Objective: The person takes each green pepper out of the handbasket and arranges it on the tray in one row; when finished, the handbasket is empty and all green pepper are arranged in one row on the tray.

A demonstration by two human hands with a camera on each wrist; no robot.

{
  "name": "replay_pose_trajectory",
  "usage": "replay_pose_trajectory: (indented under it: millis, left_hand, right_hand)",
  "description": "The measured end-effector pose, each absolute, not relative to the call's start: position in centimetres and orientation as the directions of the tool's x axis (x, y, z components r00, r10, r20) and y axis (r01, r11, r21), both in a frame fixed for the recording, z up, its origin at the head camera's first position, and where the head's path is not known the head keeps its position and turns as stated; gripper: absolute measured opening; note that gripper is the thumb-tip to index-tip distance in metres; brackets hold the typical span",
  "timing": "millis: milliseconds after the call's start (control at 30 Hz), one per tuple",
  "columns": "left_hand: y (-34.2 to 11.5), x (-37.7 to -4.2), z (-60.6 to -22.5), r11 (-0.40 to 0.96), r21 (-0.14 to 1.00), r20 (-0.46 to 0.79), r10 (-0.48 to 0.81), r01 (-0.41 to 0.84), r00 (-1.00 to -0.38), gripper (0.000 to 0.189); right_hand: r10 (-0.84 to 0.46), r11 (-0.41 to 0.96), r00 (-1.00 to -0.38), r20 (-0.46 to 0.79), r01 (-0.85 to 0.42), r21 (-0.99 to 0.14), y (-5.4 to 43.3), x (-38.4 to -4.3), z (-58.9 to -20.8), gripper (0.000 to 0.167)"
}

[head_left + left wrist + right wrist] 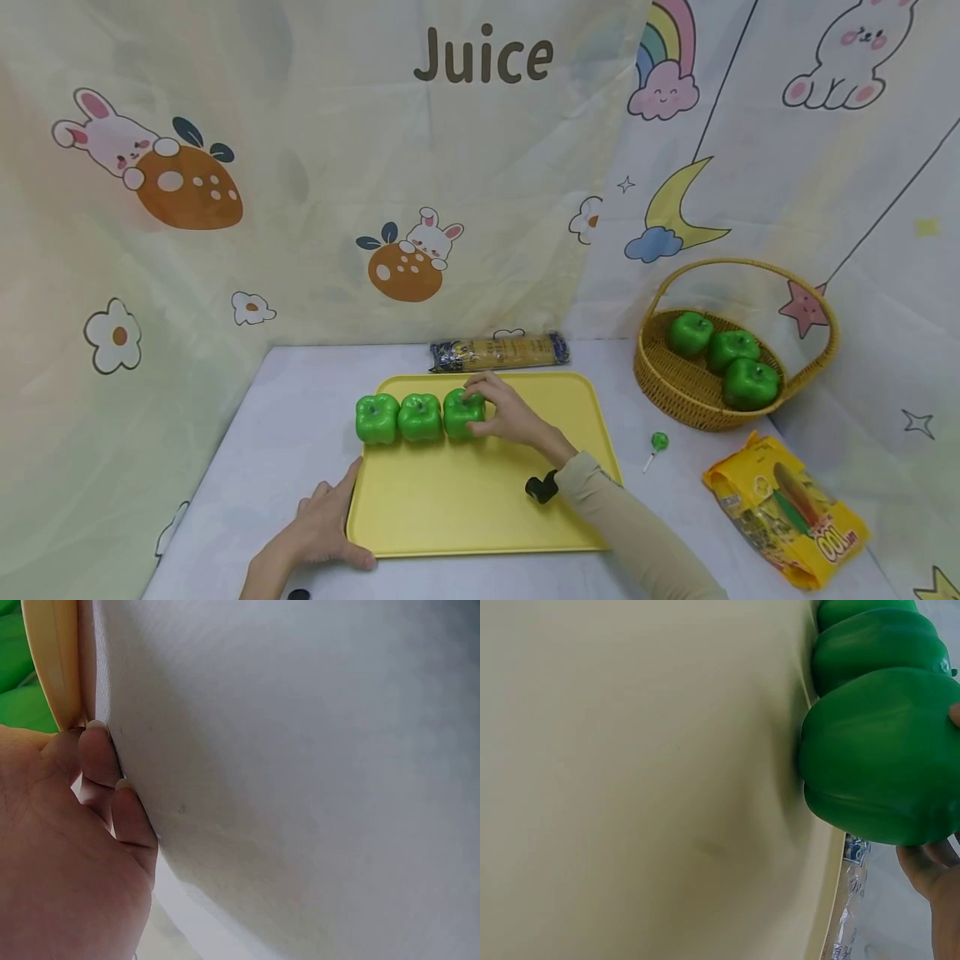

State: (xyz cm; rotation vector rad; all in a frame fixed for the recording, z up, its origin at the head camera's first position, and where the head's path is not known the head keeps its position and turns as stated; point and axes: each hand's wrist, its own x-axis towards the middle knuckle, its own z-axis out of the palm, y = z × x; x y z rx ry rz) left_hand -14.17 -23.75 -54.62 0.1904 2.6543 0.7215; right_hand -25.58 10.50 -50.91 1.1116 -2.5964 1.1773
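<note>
Three green bell peppers stand in a row along the back left of the yellow tray (480, 500). My right hand (513, 414) holds the rightmost bell pepper (459, 417), with thumb and fingers on its top and right side. This pepper (881, 761) looks large in the right wrist view, fingertips at its edge. Left of it are the middle bell pepper (420, 419) and the left bell pepper (377, 421), which overlaps the tray's rim. My left hand (318, 521) rests at the tray's front left corner, index finger along the side and thumb near the front edge.
A wicker basket (678, 408) with three more green peppers stands at the back right. Before it lie a green lollipop (659, 442) and a yellow bag (795, 517). A pasta packet (498, 353) lies behind the tray. A small black object (542, 487) shows beside my right sleeve.
</note>
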Motion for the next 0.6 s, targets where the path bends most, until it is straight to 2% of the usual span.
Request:
replay_pose_trajectory:
  millis: [367,600]
  left_hand:
    - [-23.72,-14.22,-54.67,0.859,0.511,-0.320,0.222,0.029,-0.921,0.160]
    - [-23.67,-14.16,-54.59,0.859,0.511,-0.328,0.220,0.023,-0.919,0.159]
  right_hand:
    - [-0.594,0.424,-0.714,0.371,-0.670,-0.609,10.38,-25.70,-50.85,0.041]
    - [-0.588,0.447,-0.747,0.310,-0.620,-0.645,10.42,-25.70,-50.80,0.053]
